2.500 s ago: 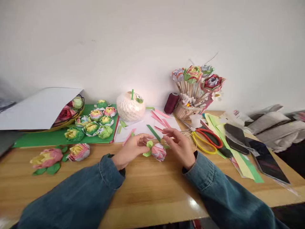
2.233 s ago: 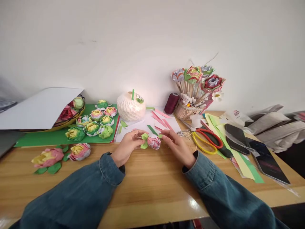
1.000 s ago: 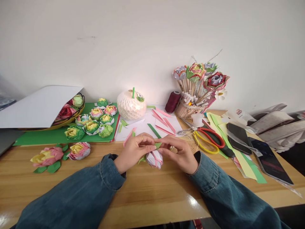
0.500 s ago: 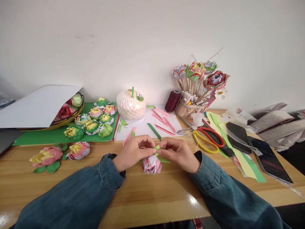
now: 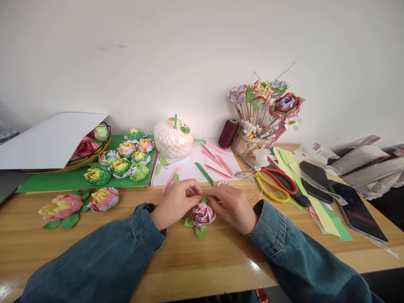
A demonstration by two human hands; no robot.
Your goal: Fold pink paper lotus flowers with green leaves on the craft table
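Note:
A pink folded paper flower (image 5: 203, 213) with green paper leaves (image 5: 200, 231) under it rests on the wooden table (image 5: 195, 265), facing up. My left hand (image 5: 175, 202) pinches its far left side, a ring on one finger. My right hand (image 5: 232, 207) pinches its far right side. Both hands meet just behind the flower, fingertips on the green leaf piece. Both arms wear blue denim sleeves.
Finished paper flowers (image 5: 121, 162) lie on a green sheet at left, two more (image 5: 78, 204) on the table. A white netted ball (image 5: 173, 138), a maroon thread spool (image 5: 229, 133), a basket of flower stems (image 5: 261, 118), scissors (image 5: 273, 183), paper strips (image 5: 214, 162) and phones (image 5: 344, 195) lie beyond.
The flower was held up and turned over between both hands; now it sits lower on the table, facing up, with green leaves spread beneath it.

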